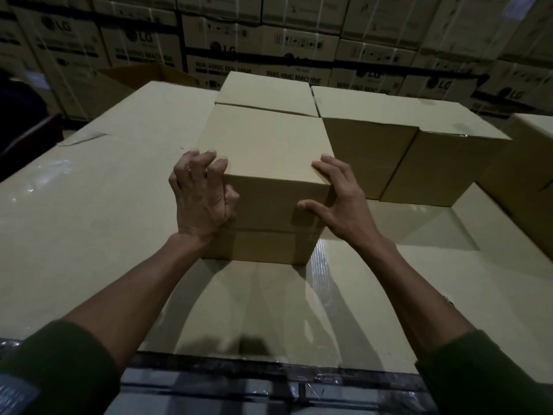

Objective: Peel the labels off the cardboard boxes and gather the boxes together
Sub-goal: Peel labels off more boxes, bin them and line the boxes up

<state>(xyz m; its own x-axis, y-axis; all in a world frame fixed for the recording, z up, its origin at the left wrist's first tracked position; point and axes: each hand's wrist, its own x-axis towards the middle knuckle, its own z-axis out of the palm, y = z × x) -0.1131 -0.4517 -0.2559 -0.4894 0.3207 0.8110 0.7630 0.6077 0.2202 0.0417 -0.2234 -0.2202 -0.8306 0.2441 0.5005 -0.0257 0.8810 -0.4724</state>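
Hands first: your left hand [203, 196] claws over the near-left top corner of the box [263, 151] at frame centre, fingers curled onto the lid and thumb against the front face, while your right hand [338, 199] clamps the near-right corner, fingers on top and thumb spread on the front. Both are closed on the box, one at each corner, equally near. The box runs its long axis away from you, toward the top of the frame, its far end just short of a second box [266, 89] behind it. A third box [401, 139] sits just beside it at right centre, a narrow gap between them. So the gathering move is probably a short slide right and away. No label shows on the faces you can see. Everything rests on a big carton [89, 220] with glossy tape, which should let the box slide easily. Stacked washing-machine cartons [287, 49] wall the upper frame.
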